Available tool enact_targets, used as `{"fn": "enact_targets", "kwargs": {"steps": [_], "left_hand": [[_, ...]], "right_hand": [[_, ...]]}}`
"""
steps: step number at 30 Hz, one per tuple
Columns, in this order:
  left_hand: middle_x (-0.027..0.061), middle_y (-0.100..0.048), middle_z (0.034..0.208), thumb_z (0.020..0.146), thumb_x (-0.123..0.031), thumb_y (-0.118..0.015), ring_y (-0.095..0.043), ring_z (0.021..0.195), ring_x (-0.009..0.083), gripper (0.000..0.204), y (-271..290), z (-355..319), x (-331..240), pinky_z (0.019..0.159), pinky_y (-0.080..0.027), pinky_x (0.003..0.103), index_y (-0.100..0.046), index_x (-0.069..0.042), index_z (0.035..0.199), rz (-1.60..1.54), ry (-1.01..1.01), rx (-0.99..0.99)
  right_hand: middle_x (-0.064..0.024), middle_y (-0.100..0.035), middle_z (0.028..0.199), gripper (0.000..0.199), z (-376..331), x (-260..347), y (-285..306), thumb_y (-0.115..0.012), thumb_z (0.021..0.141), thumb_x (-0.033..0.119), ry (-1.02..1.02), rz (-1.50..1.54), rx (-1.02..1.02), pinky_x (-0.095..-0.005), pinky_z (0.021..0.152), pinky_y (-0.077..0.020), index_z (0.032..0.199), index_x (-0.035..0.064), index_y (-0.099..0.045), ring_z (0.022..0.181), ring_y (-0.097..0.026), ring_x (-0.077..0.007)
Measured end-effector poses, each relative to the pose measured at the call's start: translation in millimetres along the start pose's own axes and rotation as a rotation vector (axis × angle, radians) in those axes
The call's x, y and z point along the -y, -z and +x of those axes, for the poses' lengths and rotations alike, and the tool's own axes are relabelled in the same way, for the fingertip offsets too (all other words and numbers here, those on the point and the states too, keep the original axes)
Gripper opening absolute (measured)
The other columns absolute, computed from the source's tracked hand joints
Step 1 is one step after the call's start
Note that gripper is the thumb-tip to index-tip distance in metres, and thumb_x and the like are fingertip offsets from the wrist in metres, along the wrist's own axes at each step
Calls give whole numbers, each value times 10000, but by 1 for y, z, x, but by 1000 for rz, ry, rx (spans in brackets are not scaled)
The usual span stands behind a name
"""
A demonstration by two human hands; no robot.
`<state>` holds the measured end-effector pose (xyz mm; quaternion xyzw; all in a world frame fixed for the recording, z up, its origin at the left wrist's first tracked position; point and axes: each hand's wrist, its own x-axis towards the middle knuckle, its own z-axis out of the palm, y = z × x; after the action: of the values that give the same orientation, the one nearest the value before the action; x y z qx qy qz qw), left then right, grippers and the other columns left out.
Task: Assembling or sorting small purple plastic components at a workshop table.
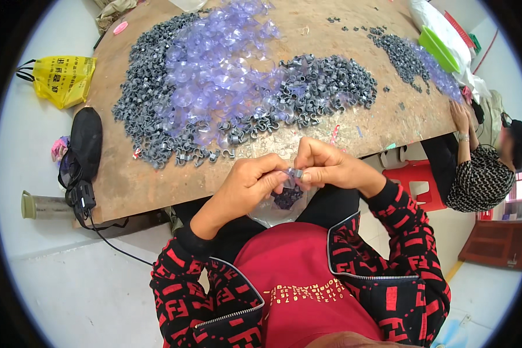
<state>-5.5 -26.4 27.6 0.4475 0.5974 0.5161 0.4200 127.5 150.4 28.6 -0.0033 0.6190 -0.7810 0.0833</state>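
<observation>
Over my lap, just off the table's near edge, my two hands meet at the fingertips. My left hand [246, 182] pinches a clear purplish suction cup [289, 172], mostly hidden by the fingers. Between the thumb and fingers of my right hand [329, 168] is a small grey plastic clip [298, 173], touching the cup. Below them, a clear plastic bag [267, 216] in my lap holds dark and purplish small pieces. Ahead on the table lie a heap of clear purple suction cups [214, 66] and a heap of grey clips [330, 87] spreading around it.
The brown wooden table [435, 124] carries a second, smaller clip heap [397, 58] at right, near a green basin [439, 49]. A co-worker [481, 180] sits there beside a red stool [414, 180]. A yellow bag [64, 80] and a black pouch [87, 142] are at left.
</observation>
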Motion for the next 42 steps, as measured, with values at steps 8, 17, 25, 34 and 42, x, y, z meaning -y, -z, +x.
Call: {"fn": "enact_targets", "kwargs": {"steps": [8,17,25,34,42], "left_hand": [[12,-572,682,901,-180,-521,-482,554,43,158,-2,4,22,502,-377,173,-569,-30,914,-572,179,239],[12,-580,717,896,-138,-523,-508,597,49,140,-9,9,17,523,-408,200,-579,-9,896,-325,55,-1],[115,-520,679,758,-33,-589,-523,584,271,119,-18,13,26,521,-409,337,-565,-15,873,621,-538,-474],[35,-556,679,866,-103,-535,-487,547,107,93,-6,4,14,505,-383,241,-568,-17,881,22,-135,-109],[5,-563,685,891,-145,-519,-500,599,54,136,-7,0,6,515,-381,211,-584,-25,895,-217,75,125]], "right_hand": [[-32,-574,740,153,6,34,13,-557,886,167,-152,-346,197,-214,559,-416,903,28,-496,604,-502,-76],[-24,-540,756,219,10,-11,17,-642,829,199,-35,43,18,-201,527,-376,881,71,-472,591,-465,-69],[12,-483,716,141,26,-63,-45,-589,872,195,303,863,-331,-250,646,-353,881,142,-458,594,-396,-60],[-13,-572,823,135,9,-21,11,-625,826,90,227,-104,-65,-271,629,-417,832,51,-496,697,-512,-132],[-41,-559,809,162,5,-12,6,-647,814,119,263,-207,-28,-271,598,-418,831,52,-500,658,-513,-135]]}}
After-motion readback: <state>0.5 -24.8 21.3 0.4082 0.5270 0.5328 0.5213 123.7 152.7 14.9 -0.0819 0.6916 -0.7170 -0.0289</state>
